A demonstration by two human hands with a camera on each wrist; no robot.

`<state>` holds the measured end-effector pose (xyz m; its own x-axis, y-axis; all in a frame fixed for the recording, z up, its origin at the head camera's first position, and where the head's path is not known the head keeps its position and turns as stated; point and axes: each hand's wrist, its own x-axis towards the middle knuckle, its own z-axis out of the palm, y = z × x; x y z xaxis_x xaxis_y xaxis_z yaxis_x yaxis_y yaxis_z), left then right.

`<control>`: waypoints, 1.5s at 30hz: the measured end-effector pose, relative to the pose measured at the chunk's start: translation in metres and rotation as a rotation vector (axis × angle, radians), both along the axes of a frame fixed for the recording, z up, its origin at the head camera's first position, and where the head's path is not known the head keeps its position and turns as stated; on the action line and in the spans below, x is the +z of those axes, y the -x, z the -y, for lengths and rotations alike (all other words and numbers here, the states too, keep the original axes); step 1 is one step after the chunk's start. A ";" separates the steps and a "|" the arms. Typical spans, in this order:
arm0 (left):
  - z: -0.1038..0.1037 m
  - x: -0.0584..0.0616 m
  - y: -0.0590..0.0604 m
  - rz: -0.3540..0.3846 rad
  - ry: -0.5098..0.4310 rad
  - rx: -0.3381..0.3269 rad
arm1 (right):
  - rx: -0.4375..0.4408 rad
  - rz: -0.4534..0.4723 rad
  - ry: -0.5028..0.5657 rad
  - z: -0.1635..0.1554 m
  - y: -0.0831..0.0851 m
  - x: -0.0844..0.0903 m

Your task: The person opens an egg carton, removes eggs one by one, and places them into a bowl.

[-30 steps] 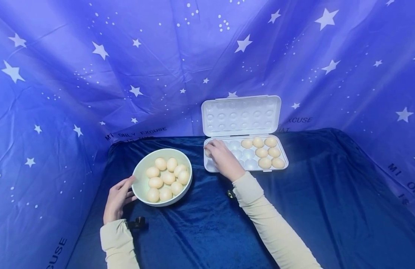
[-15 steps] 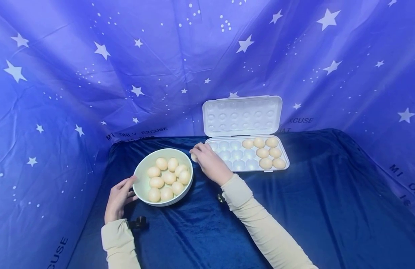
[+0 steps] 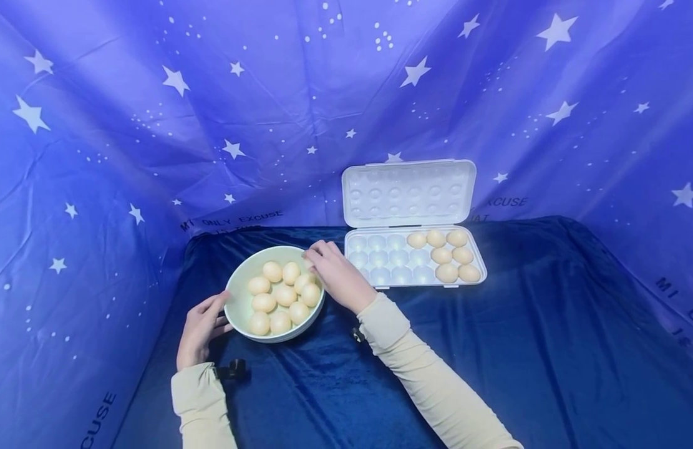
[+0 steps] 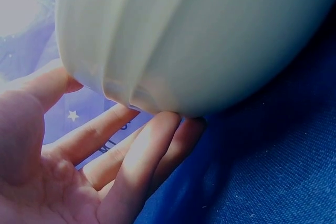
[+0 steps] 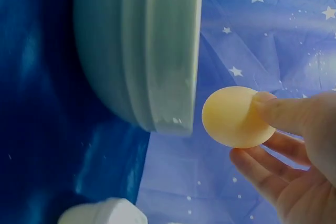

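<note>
A pale green bowl (image 3: 237, 274) with several eggs (image 3: 285, 295) in it stands at the left middle of the head view. My left hand (image 3: 200, 327) holds the bowl's left side, thumb at the rim and fingertips against the outer wall in the left wrist view. In the right wrist view my right hand (image 5: 299, 156) pinches one egg (image 5: 236, 116) between thumb and fingers, just beyond the bowl's rim. That hand is at the bowl's right rim in the head view. To the right, an egg box (image 3: 382, 287) lies open with several eggs in its right-hand cups; its left cups are bare.
The box's white lid (image 3: 409, 193) stands upright at the back. Dark blue cloth (image 3: 537, 324) covers the table, and a blue star-printed curtain (image 3: 290, 125) rises behind and on both sides.
My right hand has moved left with the egg, from over the box's left end to the bowl's right rim. My left hand stays on the bowl.
</note>
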<state>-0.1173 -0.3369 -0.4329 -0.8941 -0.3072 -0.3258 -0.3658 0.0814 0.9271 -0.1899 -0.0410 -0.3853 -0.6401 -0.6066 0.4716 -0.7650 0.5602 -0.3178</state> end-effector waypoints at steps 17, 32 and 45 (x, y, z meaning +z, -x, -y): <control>0.002 0.000 0.001 0.012 -0.004 -0.002 | 0.094 0.137 -0.080 0.029 -0.008 -0.020; 0.000 0.001 0.000 0.004 -0.018 0.004 | 0.036 0.088 -0.199 0.041 -0.012 -0.030; -0.001 0.001 -0.001 -0.017 -0.023 0.007 | 0.002 0.078 -0.240 0.037 -0.012 -0.026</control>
